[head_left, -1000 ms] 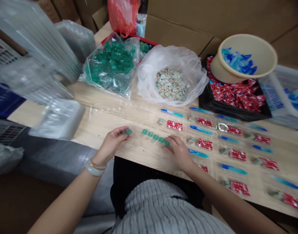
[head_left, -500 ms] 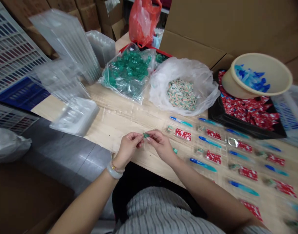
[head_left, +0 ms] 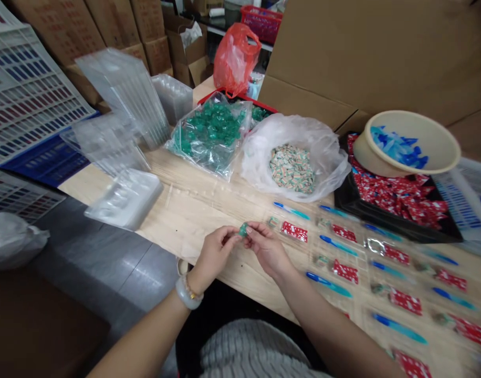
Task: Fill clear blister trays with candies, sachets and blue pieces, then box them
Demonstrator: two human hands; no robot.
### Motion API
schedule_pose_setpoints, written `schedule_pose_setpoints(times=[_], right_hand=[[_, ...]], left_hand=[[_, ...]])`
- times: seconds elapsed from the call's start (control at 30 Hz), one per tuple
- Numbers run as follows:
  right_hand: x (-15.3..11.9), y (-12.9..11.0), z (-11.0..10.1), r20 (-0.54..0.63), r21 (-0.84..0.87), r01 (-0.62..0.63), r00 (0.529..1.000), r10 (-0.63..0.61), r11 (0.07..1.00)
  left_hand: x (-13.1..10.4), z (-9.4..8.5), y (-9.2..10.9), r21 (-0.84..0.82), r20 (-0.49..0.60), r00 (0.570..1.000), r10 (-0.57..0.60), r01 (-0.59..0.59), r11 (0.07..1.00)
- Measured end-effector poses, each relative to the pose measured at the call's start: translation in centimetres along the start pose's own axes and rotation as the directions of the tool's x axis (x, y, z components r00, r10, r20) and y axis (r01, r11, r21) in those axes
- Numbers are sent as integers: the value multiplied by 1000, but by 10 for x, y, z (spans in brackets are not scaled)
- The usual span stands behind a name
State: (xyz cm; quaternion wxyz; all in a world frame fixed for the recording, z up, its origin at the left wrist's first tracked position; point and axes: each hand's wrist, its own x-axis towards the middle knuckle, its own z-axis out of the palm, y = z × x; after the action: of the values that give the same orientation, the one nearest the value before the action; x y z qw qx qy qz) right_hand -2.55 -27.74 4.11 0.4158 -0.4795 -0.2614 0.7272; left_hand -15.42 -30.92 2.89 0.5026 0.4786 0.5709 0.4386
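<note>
A small translucent green plastic piece [head_left: 243,229] is pinched between both hands above the front of the wooden table. My left hand [head_left: 216,254], with a pale bangle at its wrist, has thumb and fingertips closed at the piece's left edge. From the other side, my right hand [head_left: 269,251] grips it between thumb and fingers. What the piece holds, if anything, is too small to make out. Beyond the hands lies a clear bag of similar green pieces [head_left: 215,126]. Beside it sits an open white plastic bag [head_left: 256,152] of small printed pieces [head_left: 291,168].
Clear trays with blue pens [head_left: 329,284] and red dotted packets [head_left: 294,231] cover the table's right side. Stacked clear plastic trays [head_left: 126,202] stand at left. A cream bowl [head_left: 441,152] of blue pieces rests over a black tray [head_left: 343,210] of red packets.
The green piece shows more fully between my fingers and has turned. My hands have shifted slightly right and down in view as the camera tilted up.
</note>
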Motion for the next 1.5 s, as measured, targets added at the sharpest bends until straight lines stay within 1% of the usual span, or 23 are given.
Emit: schedule_pose_setpoints(times=[0.13,0.2,0.27,0.33,0.37,0.4,0.43,0.5,0.57,0.63,0.7,0.77,0.83,0.93,1.03,1.07,1.13,1.2,1.27,1.33,1.4,1.47,1.5], right_hand=[[-2,3,-2,28,-183,165,986,-163,969],[-3,7,-6,61,-281,275,961,-269,919],[-4,9,-11,112,-392,367,929,-353,844],[-5,9,-15,163,-461,408,912,-376,788],[-6,7,-16,177,-459,397,918,-356,795],[-7,6,-16,182,-426,362,932,-314,829],[-7,3,-16,182,-365,302,951,-251,881],[-9,-1,-13,188,-201,130,978,-92,971],[-11,-5,-9,200,-54,-48,978,57,997],[-11,-6,-7,203,48,-183,964,170,982],[-9,-8,-8,171,121,-239,961,217,963],[-4,-9,-13,92,147,-189,980,177,971],[0,-11,-19,44,93,-116,993,112,989],[3,-11,-22,102,-25,-92,990,94,995],[3,-7,-18,137,-81,-77,987,88,994],[3,-5,-16,132,-112,-51,989,66,992],[6,0,-14,104,-222,36,995,-13,974],[10,6,-14,71,-376,136,990,-118,916],[17,12,-15,98,-542,241,969,-225,805],[23,16,-14,218,-681,374,924,-314,630],[29,19,-12,380,-764,499,861,-339,409],[35,20,-10,502,-804,561,819,-279,198],[37,20,-8,535,-817,567,812,-232,101]], left_hand=[[6,7,2,-158,-21,991,-130,125,979],[7,8,3,-221,-18,982,-188,179,959],[7,8,4,-268,-4,978,-210,201,942],[5,7,5,-304,45,978,-205,209,930],[3,6,6,-324,83,977,-196,212,922],[2,6,6,-348,127,975,-185,218,912],[1,5,7,-372,169,970,-174,226,900],[-1,4,7,-410,230,961,-156,241,879],[-3,2,7,-428,265,955,-137,244,870],[-7,-1,8,-453,286,951,-113,238,859],[-11,-7,8,-492,316,943,-105,257,832],[-17,-14,8,-525,340,933,-120,294,799],[-20,-21,8,-528,316,935,-160,314,789],[-20,-26,7,-491,218,950,-223,304,816],[-17,-26,5,-410,138,964,-226,263,873],[-15,-26,3,-367,90,973,-213,231,901],[-13,-29,-4,-261,-52,984,-171,152,953],[-11,-34,-14,-147,-184,977,-109,82,986],[-10,-37,-26,-51,-239,970,-51,40,998],[-8,-37,-38,15,-242,970,-14,18,1000],[-7,-35,-45,46,-241,970,0,12,999],[-7,-32,-50,53,-242,970,-3,17,998],[-7,-32,-51,53,-241,971,-7,20,998]])
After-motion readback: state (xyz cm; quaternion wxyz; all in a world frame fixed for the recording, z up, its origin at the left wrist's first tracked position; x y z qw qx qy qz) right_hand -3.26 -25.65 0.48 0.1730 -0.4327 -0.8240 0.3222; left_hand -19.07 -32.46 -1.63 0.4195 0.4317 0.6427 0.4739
